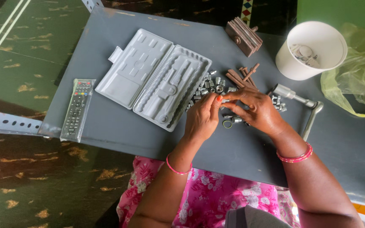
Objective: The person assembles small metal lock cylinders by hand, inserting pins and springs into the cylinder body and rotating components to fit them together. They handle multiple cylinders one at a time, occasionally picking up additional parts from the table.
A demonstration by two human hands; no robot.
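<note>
Meeting at fingertips over grey table (119,131), left hand (202,118) and right hand (258,110) pinch together, perhaps on small socket, too small to tell. Loose sockets (210,86) scattered just beyond. Open empty case (155,78) left of hands. Ratchet (303,105) right. White cup (313,50) far right. Remote (77,109) at left edge.

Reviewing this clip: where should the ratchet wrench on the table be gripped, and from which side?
Likely the long handle of the ratchet wrench, from above on its right: it lies flat and bare there, while its head end sits among sockets by the right hand.
</note>
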